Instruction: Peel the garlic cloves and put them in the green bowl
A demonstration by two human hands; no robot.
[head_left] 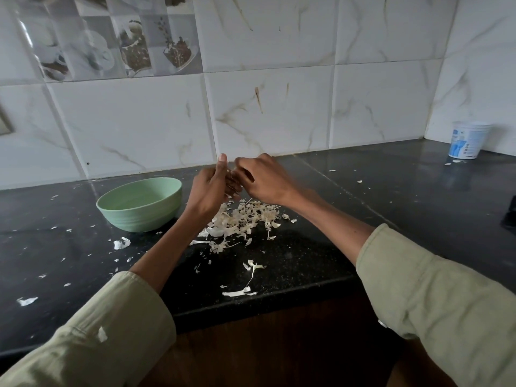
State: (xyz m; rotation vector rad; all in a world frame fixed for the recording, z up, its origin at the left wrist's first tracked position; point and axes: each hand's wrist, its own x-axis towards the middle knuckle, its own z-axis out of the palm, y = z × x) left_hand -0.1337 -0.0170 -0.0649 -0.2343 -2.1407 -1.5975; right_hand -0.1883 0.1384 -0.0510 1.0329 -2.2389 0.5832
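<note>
Black stone counter against white marbled wall tiles; one decorated tile strip with cup prints up left. One green bowl sits on the counter left of my hands, upright; its contents are hidden by the rim from this angle. One pile of garlic skins lies just right of the bowl, directly under my hands, with loose flakes scattered all over the counter, too many to count. One white printed tub stands far right in the corner, well apart from everything. Both my hands are raised over the pile, fingertips meeting. My left hand has its thumb up and fingers curled in; my right hand curls toward it, fingers pinched at the same spot. Something small is held between them, presumably a clove, but it's blurred and hidden — can't confirm. Two pale green sleeves, one skin flake stuck on the left one.
</note>
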